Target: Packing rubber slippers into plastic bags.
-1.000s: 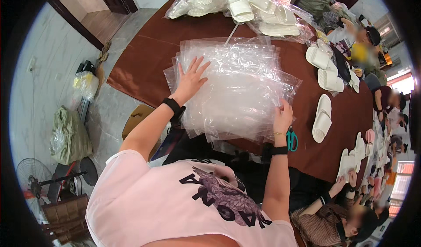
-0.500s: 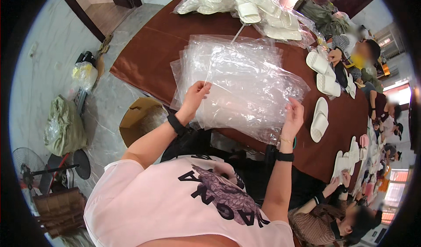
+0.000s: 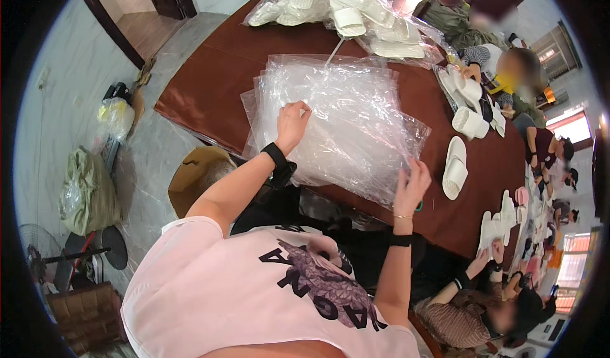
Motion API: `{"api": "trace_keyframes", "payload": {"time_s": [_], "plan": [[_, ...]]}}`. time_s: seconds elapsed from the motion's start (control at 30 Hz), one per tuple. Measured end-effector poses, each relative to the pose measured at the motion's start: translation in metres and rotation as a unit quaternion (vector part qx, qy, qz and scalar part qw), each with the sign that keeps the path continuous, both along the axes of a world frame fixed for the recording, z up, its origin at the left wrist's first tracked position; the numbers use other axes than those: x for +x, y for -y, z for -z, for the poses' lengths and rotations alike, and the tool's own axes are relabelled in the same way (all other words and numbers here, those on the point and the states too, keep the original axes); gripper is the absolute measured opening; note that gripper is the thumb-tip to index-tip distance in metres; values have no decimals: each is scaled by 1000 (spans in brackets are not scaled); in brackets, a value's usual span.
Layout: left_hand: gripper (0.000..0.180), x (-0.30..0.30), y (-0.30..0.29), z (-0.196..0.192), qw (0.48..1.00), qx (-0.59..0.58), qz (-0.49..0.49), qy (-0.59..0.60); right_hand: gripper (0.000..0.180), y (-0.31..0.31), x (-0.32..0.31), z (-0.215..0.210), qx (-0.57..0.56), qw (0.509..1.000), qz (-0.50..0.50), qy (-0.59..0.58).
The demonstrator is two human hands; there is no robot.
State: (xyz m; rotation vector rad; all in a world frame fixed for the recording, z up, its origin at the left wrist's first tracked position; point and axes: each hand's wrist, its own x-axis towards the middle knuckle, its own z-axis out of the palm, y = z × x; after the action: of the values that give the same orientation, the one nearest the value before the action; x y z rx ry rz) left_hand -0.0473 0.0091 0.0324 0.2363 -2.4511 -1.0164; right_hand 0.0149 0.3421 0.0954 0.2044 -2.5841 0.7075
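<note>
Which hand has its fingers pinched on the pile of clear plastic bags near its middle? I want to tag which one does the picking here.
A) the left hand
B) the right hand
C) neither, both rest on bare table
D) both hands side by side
A: the left hand pinches the pile of clear plastic bags near its middle, while the right hand is apart at the pile's near right edge on the brown table.

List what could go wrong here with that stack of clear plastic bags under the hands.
1. The stack of clear plastic bags is fanned unevenly and overhangs the near edge of the brown table; bags might slide off.
2. The left hand pinches at thin layers, so several bags may lift together.
3. The right hand grips only the corner edge, which could slip or crumple.
</note>
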Motion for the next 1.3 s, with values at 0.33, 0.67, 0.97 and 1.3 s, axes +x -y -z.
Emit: {"api": "trace_keyframes", "payload": {"time_s": [0.33,0.67,0.97,1.3], "plan": [[56,37,9,-47,921,387,38,-18,58,72,-16,-21,86,995,-10,-40],[70,60,14,-10,996,76,-28,-22,58,218,-17,2,140,964,-223,-17],[55,55,25,14,997,-71,-22,-12,60,85,-115,39,212,967,-125,60],[48,64,27,-25,989,-145,-17,32,52,72,-56,43,177,975,-36,133]]}}
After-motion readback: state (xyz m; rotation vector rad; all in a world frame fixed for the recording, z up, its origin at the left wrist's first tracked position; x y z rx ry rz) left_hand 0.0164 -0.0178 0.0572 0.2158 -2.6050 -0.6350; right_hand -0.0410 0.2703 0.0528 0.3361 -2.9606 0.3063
